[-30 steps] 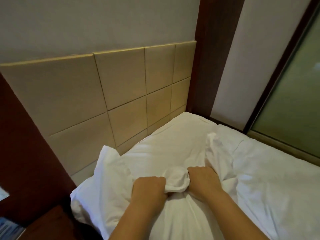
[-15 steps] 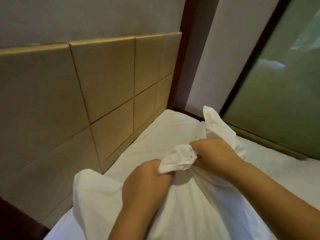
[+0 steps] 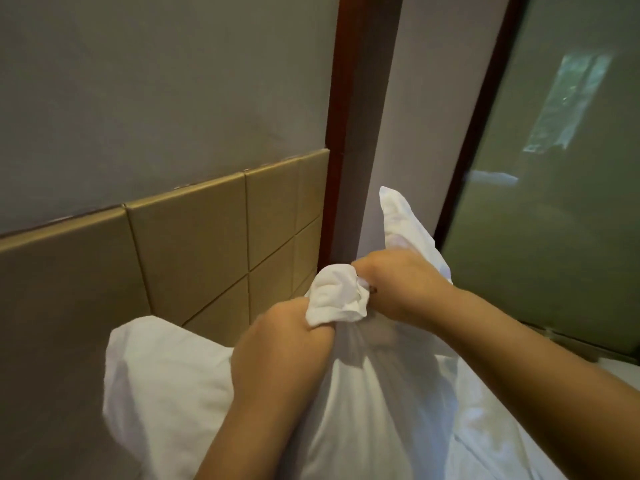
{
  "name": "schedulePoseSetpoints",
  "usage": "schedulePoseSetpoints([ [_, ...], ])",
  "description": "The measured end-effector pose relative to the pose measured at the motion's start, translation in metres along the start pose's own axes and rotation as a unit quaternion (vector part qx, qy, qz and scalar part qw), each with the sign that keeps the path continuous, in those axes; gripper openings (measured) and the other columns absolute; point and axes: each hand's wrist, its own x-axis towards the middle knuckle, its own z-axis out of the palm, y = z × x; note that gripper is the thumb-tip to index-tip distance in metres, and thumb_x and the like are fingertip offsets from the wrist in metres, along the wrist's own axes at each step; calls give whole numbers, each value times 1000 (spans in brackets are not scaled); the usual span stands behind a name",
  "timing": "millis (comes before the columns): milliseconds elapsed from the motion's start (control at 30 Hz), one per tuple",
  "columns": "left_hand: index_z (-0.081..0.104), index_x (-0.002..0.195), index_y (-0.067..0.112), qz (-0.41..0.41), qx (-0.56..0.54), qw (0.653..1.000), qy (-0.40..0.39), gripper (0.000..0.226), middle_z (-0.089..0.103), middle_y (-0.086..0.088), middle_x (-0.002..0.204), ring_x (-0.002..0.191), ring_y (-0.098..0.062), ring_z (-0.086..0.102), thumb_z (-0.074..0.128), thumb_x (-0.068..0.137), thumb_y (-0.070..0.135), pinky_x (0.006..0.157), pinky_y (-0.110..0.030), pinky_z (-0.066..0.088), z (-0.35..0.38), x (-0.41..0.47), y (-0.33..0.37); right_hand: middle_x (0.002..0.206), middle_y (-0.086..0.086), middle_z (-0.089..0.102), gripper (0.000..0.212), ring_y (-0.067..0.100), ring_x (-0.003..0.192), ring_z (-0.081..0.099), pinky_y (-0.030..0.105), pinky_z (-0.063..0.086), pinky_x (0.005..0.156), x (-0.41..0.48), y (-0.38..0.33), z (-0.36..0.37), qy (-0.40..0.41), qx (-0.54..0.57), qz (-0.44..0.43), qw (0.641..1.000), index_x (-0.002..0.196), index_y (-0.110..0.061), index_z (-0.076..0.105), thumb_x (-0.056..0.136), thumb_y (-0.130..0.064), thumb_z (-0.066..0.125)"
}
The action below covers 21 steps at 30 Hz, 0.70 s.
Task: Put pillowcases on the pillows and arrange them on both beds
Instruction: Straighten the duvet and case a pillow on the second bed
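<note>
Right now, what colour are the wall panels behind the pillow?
Tan, split by seams into a grid. The wall panels show best in the head view.

The place was a hotel-style bedroom; a tan panelled headboard (image 3: 194,258) was fixed to a grey wall (image 3: 156,98); dark wood trim (image 3: 349,133) ran upward; a frosted glass panel (image 3: 554,220) adjoined; a white pillow (image 3: 156,375) lay below.
</note>
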Motion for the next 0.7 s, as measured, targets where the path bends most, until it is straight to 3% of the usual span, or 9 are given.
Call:
schedulePoseSetpoints([
  [100, 66, 76, 21, 43, 19, 998, 40, 35, 61, 8, 65, 60, -11, 56, 52, 91, 50, 55, -26, 43, -5, 28, 17, 75, -4, 55, 14, 18, 72, 49, 35, 43, 71, 17, 23, -16, 44, -5, -3, 999, 79, -30, 47, 88, -22, 55],
  [200, 65, 73, 23, 86, 19, 993, 79, 42, 64, 6, 66, 64, -17, 60, 48, 88, 58, 61, -31, 51, -10, 65, 43, 74, -4, 52, 19, 17, 73, 48, 35, 39, 71, 40, 52, -35, 99, 14, -11, 995, 74, -29, 47, 87, -19, 56],
  [333, 65, 77, 23, 125, 70, 979, 146, 36, 64, 5, 69, 66, -18, 59, 50, 91, 53, 55, -25, 42, 3, 128, 74, 69, -4, 52, 29, 19, 68, 52, 38, 48, 66, 87, 106, -43, 214, 75, -64, 972, 61, -26, 48, 86, -16, 59],
  [433, 60, 71, 22, 144, 89, 970, 176, 37, 60, 3, 65, 68, -24, 59, 50, 90, 52, 57, -29, 41, 26, 175, 88, 73, -4, 55, 22, 20, 71, 55, 35, 48, 67, 125, 155, -34, 218, 57, -63, 972, 66, -24, 56, 88, -21, 59],
  [500, 60, 72, 24, 153, 104, 967, 173, 35, 60, 5, 65, 66, -19, 58, 50, 90, 53, 54, -26, 37, 52, 216, 93, 70, -7, 51, 33, 18, 68, 52, 32, 43, 64, 156, 195, -18, 230, 70, -75, 968, 59, -29, 43, 87, -21, 59],
  [600, 64, 78, 26, 129, 86, 980, 124, 33, 65, 8, 69, 63, -13, 59, 51, 90, 54, 52, -23, 38, 101, 276, 92, 72, -10, 51, 34, 17, 69, 55, 31, 42, 66, 202, 255, 24, 199, 88, -56, 975, 62, -33, 40, 88, -26, 60],
  [700, 64, 70, 16, 40, -61, 997, 33, 34, 65, -1, 66, 64, -23, 61, 61, 88, 44, 60, -36, 49, 155, 333, 82, 66, -15, 48, 41, 17, 71, 57, 30, 41, 67, 239, 305, 70, 146, 113, -29, 982, 56, -37, 36, 88, -32, 61],
])
